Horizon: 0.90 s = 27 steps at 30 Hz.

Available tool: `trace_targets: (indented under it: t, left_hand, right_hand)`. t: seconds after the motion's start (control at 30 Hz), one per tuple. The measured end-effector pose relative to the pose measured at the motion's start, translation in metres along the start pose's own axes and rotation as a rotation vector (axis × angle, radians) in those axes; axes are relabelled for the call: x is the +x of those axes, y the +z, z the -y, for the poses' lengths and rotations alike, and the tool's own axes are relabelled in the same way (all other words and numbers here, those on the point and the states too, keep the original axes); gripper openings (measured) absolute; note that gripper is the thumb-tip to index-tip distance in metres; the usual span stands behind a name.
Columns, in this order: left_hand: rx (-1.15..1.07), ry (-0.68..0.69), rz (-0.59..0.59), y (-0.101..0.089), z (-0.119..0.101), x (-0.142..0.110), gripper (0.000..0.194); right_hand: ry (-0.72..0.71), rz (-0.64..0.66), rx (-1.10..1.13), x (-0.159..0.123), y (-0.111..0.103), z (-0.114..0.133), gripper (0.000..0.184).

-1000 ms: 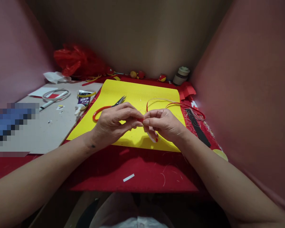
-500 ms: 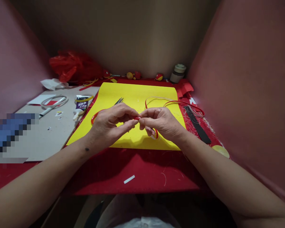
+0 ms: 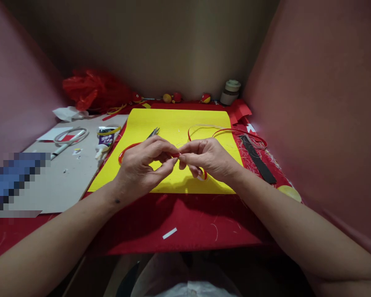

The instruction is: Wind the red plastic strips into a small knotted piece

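Note:
Over a ribbed yellow sheet (image 3: pixel 179 121), my left hand (image 3: pixel 145 163) and my right hand (image 3: pixel 208 159) meet fingertip to fingertip. Both are closed in a pinch on a narrow red strip (image 3: pixel 175 155), of which only a little shows between the fingers. A long red and pale strip (image 3: pixel 228 131) loops out behind my right hand and over the sheet's right edge; a curl of it shows below that hand. Scissors (image 3: pixel 128 149) with red handles lie partly hidden beneath my left hand, blades pointing away.
On the left, a grey board (image 3: pixel 71 185) carries a glue tube (image 3: pixel 105 138) and a coiled pale strip (image 3: pixel 71 136). A red plastic bag (image 3: pixel 92 88), small red-and-yellow figures (image 3: pixel 205 98) and a lidded jar (image 3: pixel 231 93) line the back. A black strip (image 3: pixel 258 159) lies right.
My left thumb has drawn back slightly from the right fingertips, and a bit more of the red strip shows. The view has shifted a little; the pinch of both hands stays in place.

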State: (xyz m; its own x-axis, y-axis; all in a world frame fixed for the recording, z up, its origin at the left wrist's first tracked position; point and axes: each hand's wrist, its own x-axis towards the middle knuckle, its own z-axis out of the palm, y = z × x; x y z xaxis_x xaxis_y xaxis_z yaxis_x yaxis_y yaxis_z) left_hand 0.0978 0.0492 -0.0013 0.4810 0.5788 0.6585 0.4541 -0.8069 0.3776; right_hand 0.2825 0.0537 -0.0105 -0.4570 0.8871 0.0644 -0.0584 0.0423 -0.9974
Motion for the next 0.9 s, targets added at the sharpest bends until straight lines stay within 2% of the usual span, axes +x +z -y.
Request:
trace_targets:
  t: [0.2, 0.33, 0.43, 0.57, 0.63, 0.8, 0.9]
  left_hand:
    - [0.048, 0.009, -0.020, 0.000, -0.001, -0.001, 0.007]
    - [0.145, 0.059, -0.017, 0.001, 0.002, -0.001, 0.007]
    - [0.195, 0.092, -0.015, 0.003, 0.005, -0.004, 0.008]
    - [0.216, 0.116, -0.016, 0.004, 0.005, -0.005, 0.008]
    - [0.203, 0.129, -0.008, 0.002, 0.006, -0.004, 0.009]
    - [0.059, 0.159, 0.119, -0.008, 0.012, 0.002, 0.009]
    - [0.046, 0.162, 0.098, -0.010, 0.016, 0.003, 0.008]
  right_hand:
    - [0.019, -0.025, -0.096, 0.000, 0.000, 0.001, 0.032]
    - [0.090, -0.090, -0.142, 0.000, 0.004, 0.006, 0.034]
    - [0.121, -0.114, -0.173, -0.001, 0.007, 0.008, 0.027]
    - [0.088, -0.134, -0.168, -0.002, 0.008, 0.007, 0.018]
    - [0.071, -0.117, -0.143, -0.002, 0.006, 0.006, 0.018]
    - [0.077, 0.022, -0.067, -0.001, -0.004, 0.002, 0.019]
    - [0.064, 0.084, -0.029, 0.000, -0.007, -0.001, 0.018]
